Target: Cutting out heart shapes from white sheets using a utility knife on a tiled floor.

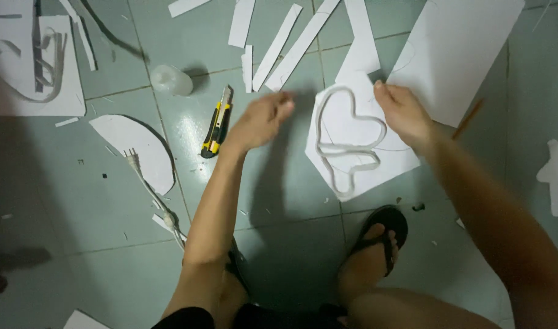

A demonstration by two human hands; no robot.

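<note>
From my remote seat I saw the right hand point(404, 113) resting fingers-down on the far edge of a white foam-board offcut point(358, 159) lying flat on the grey-green tiled floor point(279, 244), pinning it, I judged, so that it would not slide. It was not closed around anything; the fingers pressed flat and the wrist bent back toward the body along a forearm that ran in from the lower right. On that board, just under and to the inner side of the palm, stood a curled loop of thin white foam strip point(346, 141) on its edge, bent into a rounded, heart-like outline and apparently placed to follow a pencilled curve. The left hand point(263, 119) hovered off to the inner side of the board, fingers loosely curled; it was blurred, so I could not tell whether it pinched anything. Just outward of that hand's wrist lay a yellow-and-black utility knife point(216, 125), within easy reach, and beyond it a small roll of clear tape point(171, 79). Long white cut strips point(279, 45) were scattered farther ahead of both hands. A sandalled foot point(376, 247) sat nearer the body, below the board.
</note>
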